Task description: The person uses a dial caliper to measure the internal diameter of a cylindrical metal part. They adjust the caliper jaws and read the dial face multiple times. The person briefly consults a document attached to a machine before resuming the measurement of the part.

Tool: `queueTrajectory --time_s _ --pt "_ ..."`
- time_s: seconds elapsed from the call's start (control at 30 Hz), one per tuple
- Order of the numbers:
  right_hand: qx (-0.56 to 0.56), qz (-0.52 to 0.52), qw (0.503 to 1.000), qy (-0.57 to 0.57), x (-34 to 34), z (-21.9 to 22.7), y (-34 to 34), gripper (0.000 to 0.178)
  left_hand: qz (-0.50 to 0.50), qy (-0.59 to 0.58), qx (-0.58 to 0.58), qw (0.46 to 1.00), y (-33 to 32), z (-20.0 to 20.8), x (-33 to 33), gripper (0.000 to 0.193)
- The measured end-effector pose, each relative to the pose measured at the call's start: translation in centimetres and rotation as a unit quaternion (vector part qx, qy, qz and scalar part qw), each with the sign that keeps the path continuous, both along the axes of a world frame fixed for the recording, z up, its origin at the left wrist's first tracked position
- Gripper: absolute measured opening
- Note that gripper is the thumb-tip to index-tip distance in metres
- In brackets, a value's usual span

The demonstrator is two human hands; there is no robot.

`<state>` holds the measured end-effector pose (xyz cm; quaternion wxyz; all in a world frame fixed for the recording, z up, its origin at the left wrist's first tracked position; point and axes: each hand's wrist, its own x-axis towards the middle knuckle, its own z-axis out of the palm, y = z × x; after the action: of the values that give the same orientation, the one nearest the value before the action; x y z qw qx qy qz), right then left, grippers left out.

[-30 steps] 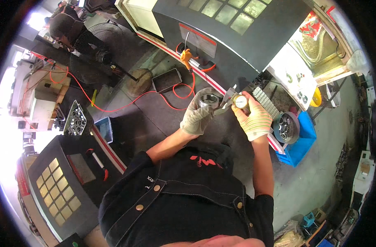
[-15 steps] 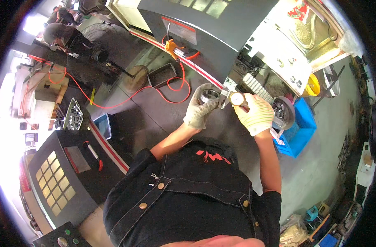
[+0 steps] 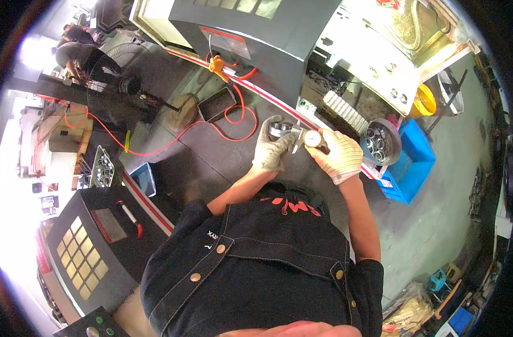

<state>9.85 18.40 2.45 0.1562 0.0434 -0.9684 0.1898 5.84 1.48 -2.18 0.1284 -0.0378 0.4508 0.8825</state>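
In my gloved left hand (image 3: 269, 153) is a shiny metal ring (image 3: 278, 130), gripped with the fingers curled round its side. My right hand (image 3: 344, 157), also gloved, is closed on a dial caliper (image 3: 312, 139) with a round white face and a brass-coloured rim. The caliper's jaws are right beside the ring and the left fingertips; whether they touch the ring I cannot tell. Both hands are held up in front of my body, close together.
To the right, a round metal pan (image 3: 381, 141) of several rings stands by a blue crate (image 3: 416, 168). A yellow bucket (image 3: 422, 101) is behind it. Dark machine housings (image 3: 251, 48) stand ahead and at left. An orange hose (image 3: 172, 137) crosses the floor near a fan (image 3: 124, 67).
The ring has tilted in my left hand and now shows more of its side. My right hand and the caliper have shifted slightly left. The whole view has also turned a little.
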Motion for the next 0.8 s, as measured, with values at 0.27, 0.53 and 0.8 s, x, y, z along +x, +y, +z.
queueTrajectory --time_s 0.27,0.53,0.8 --pt "-0.024 -0.058 0.998 -0.003 -0.5 -1.0 -0.2 0.053 0.028 0.057 -0.042 0.997 0.3 0.4 -1.6 0.049" --pt "-0.085 -0.067 0.993 0.040 -0.8 -2.8 -0.7 0.036 0.003 0.147 -0.193 0.970 0.3 -0.6 -3.2 0.051" --pt "-0.080 -0.078 0.992 0.059 -0.9 -2.1 -0.6 0.039 -0.008 0.187 -0.132 0.973 0.0 -0.9 -3.3 0.053"
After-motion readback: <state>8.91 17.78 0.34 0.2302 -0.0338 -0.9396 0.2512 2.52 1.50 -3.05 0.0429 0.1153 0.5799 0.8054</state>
